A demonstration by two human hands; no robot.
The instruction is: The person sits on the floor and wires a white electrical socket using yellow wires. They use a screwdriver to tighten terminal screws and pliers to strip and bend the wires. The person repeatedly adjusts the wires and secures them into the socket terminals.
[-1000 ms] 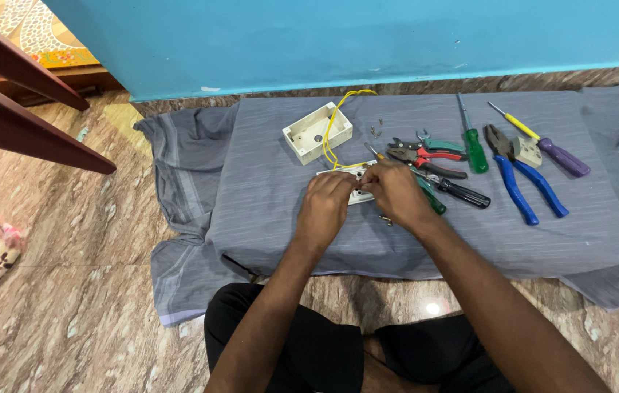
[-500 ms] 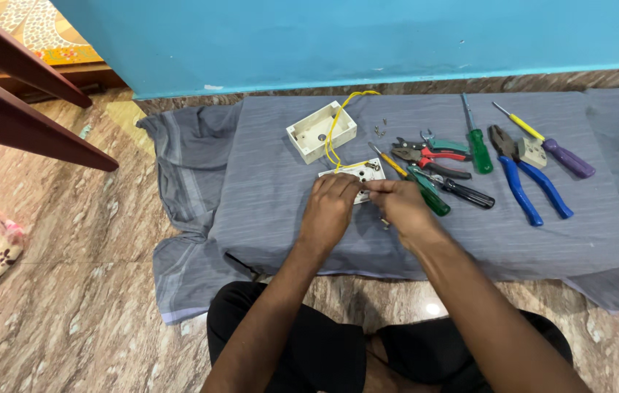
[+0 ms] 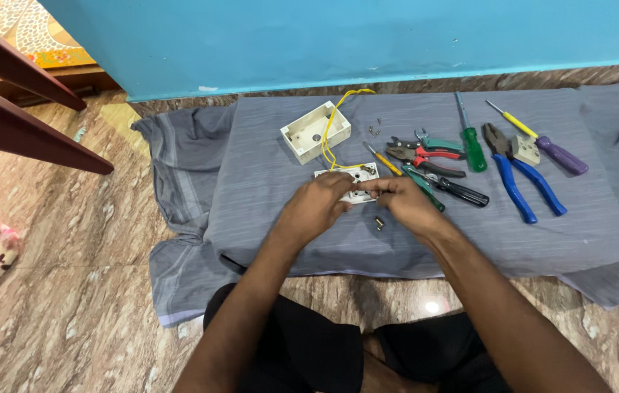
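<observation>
Tools and bits spread on grey cloth point(image 3: 266, 167)

Right of centre — blue-handled pliers point(image 3: 517, 175), a green screwdriver point(image 3: 470, 138), a purple-handled screwdriver point(image 3: 542, 142), red-and-green cutters point(image 3: 426, 149); upper centre, an open white box point(image 3: 314, 132); upper left — dark wooden rails point(image 3: 18, 109).

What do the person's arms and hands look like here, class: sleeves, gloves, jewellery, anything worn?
Both arms are bare from the frame's edge to the fingertips, with no sleeves in view. The left hand and right hand wear no gloves, and no rings, watch or bands show. Dark shorts cover the lap below.
</observation>
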